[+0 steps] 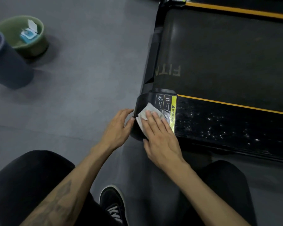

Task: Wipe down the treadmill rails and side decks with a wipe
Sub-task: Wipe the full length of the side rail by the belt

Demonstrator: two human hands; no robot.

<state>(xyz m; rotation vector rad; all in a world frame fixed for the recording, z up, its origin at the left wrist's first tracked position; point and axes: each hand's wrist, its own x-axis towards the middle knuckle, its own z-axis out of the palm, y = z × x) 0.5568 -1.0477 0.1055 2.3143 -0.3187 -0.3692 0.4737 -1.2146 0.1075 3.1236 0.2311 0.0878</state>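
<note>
A black treadmill fills the right of the view, with its belt [227,59] between two side decks edged in orange. The near side deck [235,124] glistens with wet spots. On its rear end cap [145,98], beside a yellow warning sticker [173,110], lies a grey-white wipe [147,111]. My right hand [160,136] presses flat on the wipe with straight fingers. To the left of the cap, my left hand [118,129] has relaxed fingers, its fingertips touching the cap's outer edge.
On the grey floor at the upper left stands a green bucket [38,44] holding a blue pack of wipes [27,35], with a dark blue bin [6,62] beside it. My knees and one black shoe [113,204] are at the bottom.
</note>
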